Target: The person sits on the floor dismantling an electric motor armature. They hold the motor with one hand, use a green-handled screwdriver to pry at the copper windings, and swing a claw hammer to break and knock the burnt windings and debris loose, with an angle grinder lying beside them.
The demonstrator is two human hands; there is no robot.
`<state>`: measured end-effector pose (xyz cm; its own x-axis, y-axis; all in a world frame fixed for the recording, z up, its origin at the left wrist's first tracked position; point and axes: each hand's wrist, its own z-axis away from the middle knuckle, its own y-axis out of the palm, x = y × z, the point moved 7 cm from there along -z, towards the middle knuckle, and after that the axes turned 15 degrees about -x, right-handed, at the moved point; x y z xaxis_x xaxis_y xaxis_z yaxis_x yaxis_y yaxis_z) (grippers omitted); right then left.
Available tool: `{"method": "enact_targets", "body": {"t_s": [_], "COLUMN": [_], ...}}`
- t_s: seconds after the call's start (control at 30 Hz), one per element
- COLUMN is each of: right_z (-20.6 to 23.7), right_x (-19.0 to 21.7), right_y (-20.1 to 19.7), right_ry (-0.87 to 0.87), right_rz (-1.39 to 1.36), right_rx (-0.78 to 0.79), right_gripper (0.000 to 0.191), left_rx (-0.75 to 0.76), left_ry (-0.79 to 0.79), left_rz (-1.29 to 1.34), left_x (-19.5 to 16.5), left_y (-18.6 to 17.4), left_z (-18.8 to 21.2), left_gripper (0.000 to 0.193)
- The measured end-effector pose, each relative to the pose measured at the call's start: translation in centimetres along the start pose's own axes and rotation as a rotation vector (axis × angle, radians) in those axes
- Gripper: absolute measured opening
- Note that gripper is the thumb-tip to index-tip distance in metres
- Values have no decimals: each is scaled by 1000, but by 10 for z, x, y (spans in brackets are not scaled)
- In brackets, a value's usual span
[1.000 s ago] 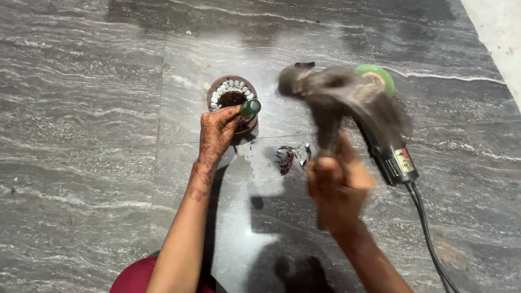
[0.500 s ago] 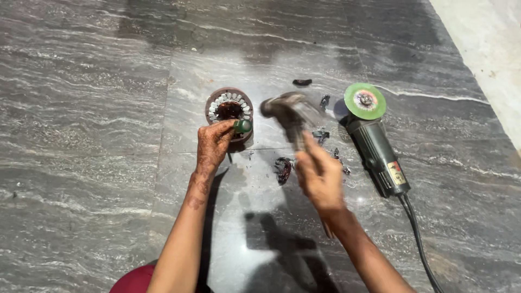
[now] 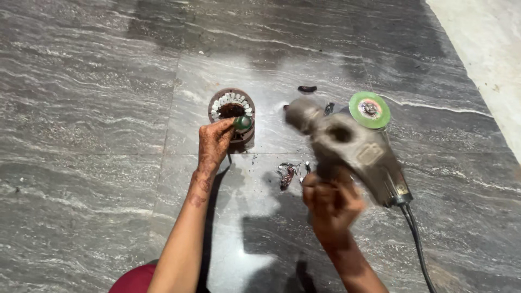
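Right, hammer [image 3: 331,133] is motion-blurred; I read its grey head but not the face, and most of the handle is hidden inside the right hand [image 3: 330,202]. Those fingers are wrapped tight round the handle. Hammer's long axis runs from the hand up and left, head end pointing toward the stator. It is raised off the floor and overlaps the angle grinder [image 3: 388,179] behind it, so the grinder body is partly covered. Only the grinder's green disc [image 3: 369,109] and rear end with the cable [image 3: 417,244] show clearly; the cable is cut off by the bottom edge.

Left hand [image 3: 214,144] pinches a green-handled chisel [image 3: 242,122] between thumb and fingers, its tip buried in the round stator [image 3: 232,111], so the tip is unseen. Stator sits upright on the grey stone floor [image 3: 81,135], touching the left hand.

Small dark scraps [image 3: 286,174] lie between the hands. Left of the stator the floor is open; a pale strip [image 3: 488,49] bounds the top right.
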<state>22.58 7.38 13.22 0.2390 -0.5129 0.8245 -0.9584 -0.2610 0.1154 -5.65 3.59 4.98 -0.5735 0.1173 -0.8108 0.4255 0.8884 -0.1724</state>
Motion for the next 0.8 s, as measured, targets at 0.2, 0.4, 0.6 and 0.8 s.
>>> {"method": "enact_targets", "body": {"t_s": [0.2, 0.4, 0.6, 0.8], "right_z": [-3, 7, 0, 0], "right_x": [-6, -28, -38, -44], "right_y": [19, 13, 27, 51], "right_ry": [-141, -73, 122, 256], "right_rz": [135, -50, 104, 224], "right_rx": [160, 107, 144, 253], "right_gripper": [28, 26, 42, 48], "left_rx": [-43, -47, -37, -44], "left_ry": [44, 15, 96, -2], "left_rz": [63, 13, 54, 67], "left_x": [13, 31, 21, 16], "left_y": [-6, 8, -2, -2], "left_z": [2, 0, -10, -16], "left_gripper": [26, 25, 27, 30]}}
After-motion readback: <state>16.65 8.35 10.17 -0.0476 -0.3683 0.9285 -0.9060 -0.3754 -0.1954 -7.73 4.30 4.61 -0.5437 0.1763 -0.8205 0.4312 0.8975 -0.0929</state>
